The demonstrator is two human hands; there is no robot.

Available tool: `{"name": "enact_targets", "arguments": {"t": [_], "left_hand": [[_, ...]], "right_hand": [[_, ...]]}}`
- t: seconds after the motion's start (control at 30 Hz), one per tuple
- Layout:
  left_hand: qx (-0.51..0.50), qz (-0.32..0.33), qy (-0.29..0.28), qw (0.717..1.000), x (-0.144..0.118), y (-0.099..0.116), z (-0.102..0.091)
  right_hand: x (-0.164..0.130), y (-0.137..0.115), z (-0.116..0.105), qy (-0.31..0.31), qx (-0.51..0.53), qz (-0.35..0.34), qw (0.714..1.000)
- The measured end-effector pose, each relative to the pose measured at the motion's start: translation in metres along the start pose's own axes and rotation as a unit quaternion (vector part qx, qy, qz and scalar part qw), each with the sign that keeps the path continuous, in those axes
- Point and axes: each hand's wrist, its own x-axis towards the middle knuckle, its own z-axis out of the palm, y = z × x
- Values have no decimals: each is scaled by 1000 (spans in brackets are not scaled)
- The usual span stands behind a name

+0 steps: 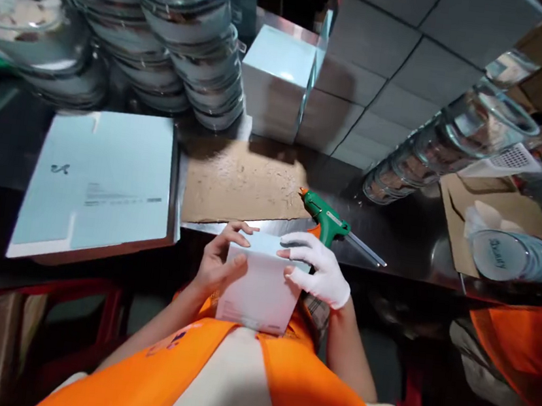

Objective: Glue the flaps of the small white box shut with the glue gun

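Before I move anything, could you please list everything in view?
Table: one, dark, across the middle
Cardboard: one, brown, table centre
Glue gun: one, green, cardboard's right edge
Held box: one, white, lower centre
Printed sheets: one stack, pale blue, left
Boxes: many, grey, beyond cardboard
Containers: at least four stacks, clear, left and right
Round lettered stack: one, pale, far right
Frames: two, red, lower sides
Worn garment: one, orange, bottom centre
Left hand: one, bare, on held box's left
Right hand: one, white glove, on held box's right
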Motion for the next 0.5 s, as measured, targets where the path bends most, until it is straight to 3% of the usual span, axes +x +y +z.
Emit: {"name": "enact_targets", "arguments": {"t": [0.1, 0.17, 0.23, 0.33, 0.4, 0.5], "left_hand": [[20, -12, 27, 999, 3, 9, -3], [27, 12, 102, 994, 7, 18, -6], [8, 67, 211, 975, 11, 26, -8], [-37, 94, 306, 947, 12, 32, -6], [5, 62, 304, 951, 9, 36, -4], [192, 103, 269, 938, 2, 54, -9]], "right_hand": [[-9, 3, 1, 60, 43, 73, 995], [-25, 2, 6, 168, 73, 164, 969], [-47, -1, 16, 221, 110, 260, 934], [-73, -10, 32, 136, 181, 350, 909], [-78, -18, 31, 126, 178, 358, 908], [-70, -36, 4, 112, 63, 285, 950]]}}
